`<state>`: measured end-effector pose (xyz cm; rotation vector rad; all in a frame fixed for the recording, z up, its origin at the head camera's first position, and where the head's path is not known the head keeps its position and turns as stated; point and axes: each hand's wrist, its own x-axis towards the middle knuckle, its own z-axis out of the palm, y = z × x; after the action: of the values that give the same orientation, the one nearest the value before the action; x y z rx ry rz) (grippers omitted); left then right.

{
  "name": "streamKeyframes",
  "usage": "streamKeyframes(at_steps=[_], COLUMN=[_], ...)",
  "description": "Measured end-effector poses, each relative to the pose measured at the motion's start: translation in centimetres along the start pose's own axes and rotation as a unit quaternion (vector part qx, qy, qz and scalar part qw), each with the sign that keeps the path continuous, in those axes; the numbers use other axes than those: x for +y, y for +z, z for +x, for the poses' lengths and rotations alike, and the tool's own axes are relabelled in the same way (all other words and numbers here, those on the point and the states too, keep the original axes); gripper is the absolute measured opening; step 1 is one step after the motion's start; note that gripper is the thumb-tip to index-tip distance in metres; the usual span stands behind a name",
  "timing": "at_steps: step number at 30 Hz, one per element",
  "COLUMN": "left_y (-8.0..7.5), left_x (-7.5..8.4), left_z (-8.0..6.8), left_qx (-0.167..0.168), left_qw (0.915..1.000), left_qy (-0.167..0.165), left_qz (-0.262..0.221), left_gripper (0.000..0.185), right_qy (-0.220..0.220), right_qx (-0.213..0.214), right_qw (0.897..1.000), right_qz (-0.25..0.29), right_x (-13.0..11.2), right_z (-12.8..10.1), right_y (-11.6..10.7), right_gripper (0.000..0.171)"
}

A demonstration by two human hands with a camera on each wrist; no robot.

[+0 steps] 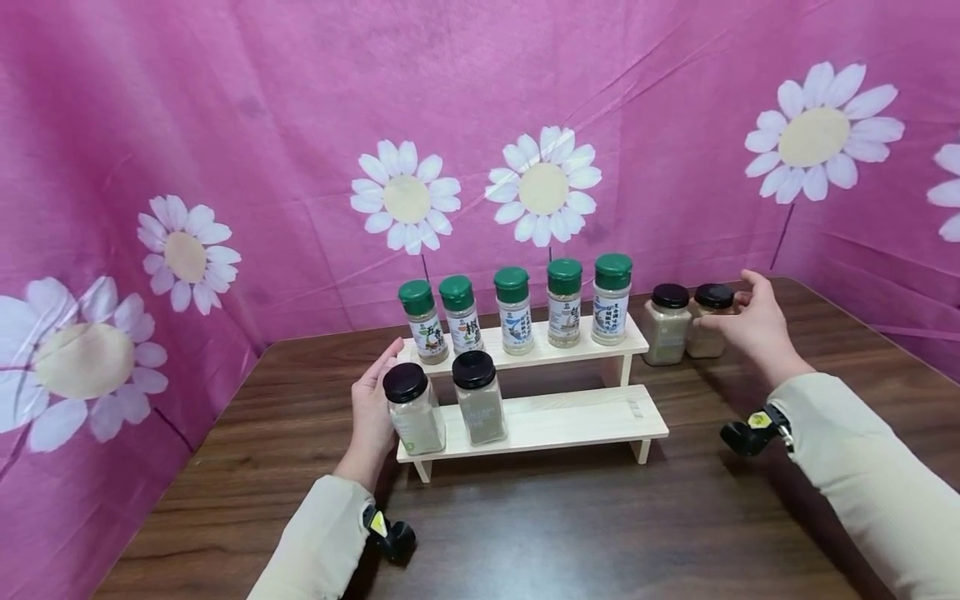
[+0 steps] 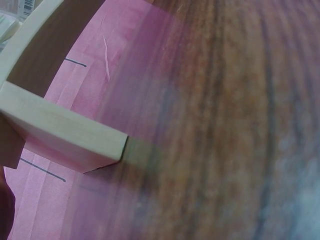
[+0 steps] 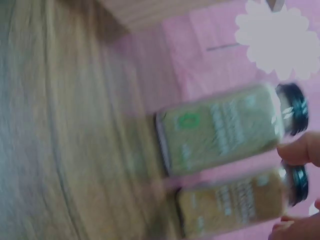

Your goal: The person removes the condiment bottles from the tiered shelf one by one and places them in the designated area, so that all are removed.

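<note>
In the head view, my left hand [image 1: 370,417] is at the left end of the pale wooden two-tier rack [image 1: 570,421]. It lies beside a black-lidded spice jar [image 1: 417,417] on the lower tier; part of the fingers is hidden behind jar and rack, so its grip is unclear. A second black-lidded jar [image 1: 482,407] stands next to it. At the right, my right hand [image 1: 756,325] has thumb and fingers round a black-lidded jar of brown powder [image 3: 232,202] on the table. A similar greenish-looking jar [image 3: 220,130] stands close beside it, by my thumb [image 3: 300,150].
Several green-capped spice bottles [image 1: 514,312] line the rack's upper tier. The dark wooden table [image 1: 525,533] runs up to a pink cloth [image 1: 300,125] with white daisies behind and at the sides. Small black cameras [image 1: 393,537] sit on both wrists.
</note>
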<state>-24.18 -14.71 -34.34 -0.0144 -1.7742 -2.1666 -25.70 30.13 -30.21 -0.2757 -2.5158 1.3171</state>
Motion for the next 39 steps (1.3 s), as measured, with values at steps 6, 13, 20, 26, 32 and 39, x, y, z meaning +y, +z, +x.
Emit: streamKeyframes(at_steps=[6, 13, 20, 26, 32, 39], left_y=[0.1, 0.2, 0.1, 0.0, 0.0, -0.2], left_x=[-0.2, -0.1, -0.1, -0.2, -0.3, -0.3], left_z=[-0.1, -0.1, -0.1, -0.2, -0.1, 0.0], left_qx=[-0.001, 0.001, -0.002, -0.002, -0.003, -0.002], left_qw=[1.0, 1.0, 0.9999, 0.9998, 0.9999, 0.9998], left_qy=[0.001, 0.004, -0.001, 0.007, 0.009, 0.013], left_qz=[0.003, 0.008, 0.012, 0.016, 0.012, 0.017], left_gripper=[0.035, 0.035, 0.035, 0.035, 0.035, 0.035], right_qy=[0.02, -0.026, -0.053, -0.087, -0.11, -0.155], right_qx=[0.037, 0.022, -0.017, -0.045, -0.068, -0.117], right_qw=[0.999, 0.998, 0.996, 0.993, 0.979, 0.943], right_qz=[0.027, 0.053, 0.076, 0.068, 0.157, 0.269], right_x=[-0.9, -2.9, -4.9, -5.8, -6.7, -8.2], right_z=[-1.3, -3.1, -5.0, -6.4, -7.7, -9.4], right_y=[-0.1, 0.0, 0.0, 0.4, 0.6, 1.7], right_gripper=[0.094, 0.091, 0.093, 0.088, 0.066, 0.061])
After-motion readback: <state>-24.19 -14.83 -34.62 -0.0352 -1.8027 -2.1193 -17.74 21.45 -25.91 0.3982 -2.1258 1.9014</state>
